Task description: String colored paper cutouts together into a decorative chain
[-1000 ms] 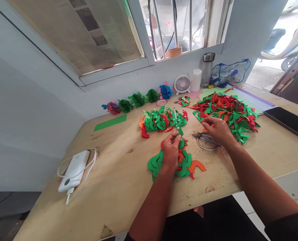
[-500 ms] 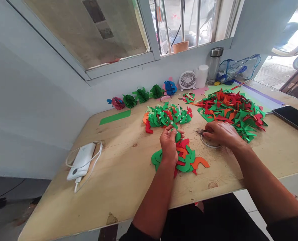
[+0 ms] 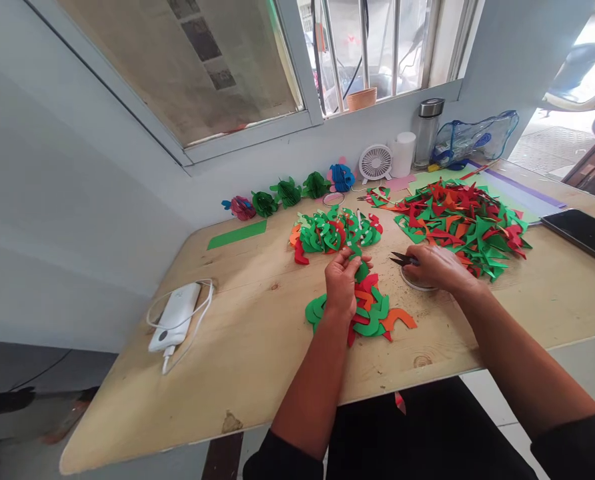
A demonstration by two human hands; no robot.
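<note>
A green paper piece (image 3: pixel 361 270) is pinched in the fingers of my left hand (image 3: pixel 341 283), above a heap of curved green, red and orange cutouts (image 3: pixel 377 313). My right hand (image 3: pixel 435 268) grips small dark scissors (image 3: pixel 401 259), whose blades point left with a gap between them. Under that hand lies a white ring-shaped object (image 3: pixel 413 283), partly covered. Behind my left hand is a second pile of curled green and red pieces (image 3: pixel 327 230). A large heap of green, red and orange scraps (image 3: pixel 467 223) spreads beyond my right hand.
A white power bank (image 3: pixel 176 317) with its cable lies at the left. Folded paper figures (image 3: pixel 286 192), a small fan (image 3: pixel 375 162), a white cylinder (image 3: pixel 404 155) and a bottle (image 3: pixel 428 133) line the wall. A phone (image 3: pixel 585 232) rests at the right edge.
The scissors' blades have spread apart and show more clearly. The green piece has turned in my left fingers. The camera view has shifted slightly.
</note>
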